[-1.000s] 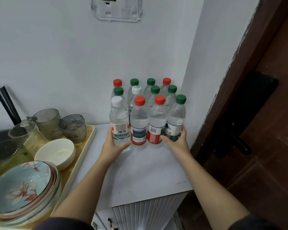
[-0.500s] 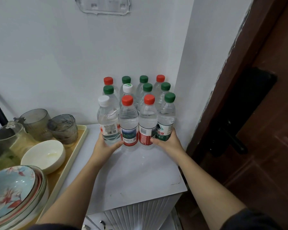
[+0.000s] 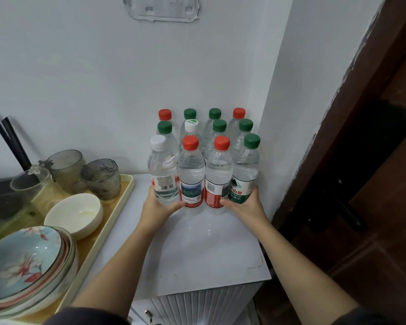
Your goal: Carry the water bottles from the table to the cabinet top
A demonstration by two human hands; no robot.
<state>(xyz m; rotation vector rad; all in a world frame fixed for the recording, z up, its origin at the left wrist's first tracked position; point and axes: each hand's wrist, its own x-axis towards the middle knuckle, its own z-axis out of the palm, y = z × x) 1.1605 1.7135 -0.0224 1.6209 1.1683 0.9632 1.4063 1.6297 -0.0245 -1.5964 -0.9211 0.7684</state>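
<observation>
Several clear water bottles with red, green and white caps stand packed in rows in the back right corner of the white cabinet top (image 3: 197, 259). The front row has a white-capped bottle (image 3: 162, 170), two red-capped bottles (image 3: 190, 174) and a green-capped bottle (image 3: 246, 170). My left hand (image 3: 156, 208) grips the base of the white-capped bottle, thumb reaching toward the neighbouring red-capped one. My right hand (image 3: 247, 208) grips the base of the green-capped bottle. Both hands squeeze the front row together from its two ends.
A beige tray (image 3: 108, 221) on the left carries stacked patterned plates (image 3: 24, 266), a white bowl (image 3: 74, 213), grey glasses (image 3: 101, 178) and a clear jug (image 3: 31, 186). White walls close the corner behind and right. A dark wooden door (image 3: 373, 184) stands at the right.
The hands keep the same hold on the front row's end bottles. The whole scene has shifted slightly in view as my head moved; the bottles stand where they were.
</observation>
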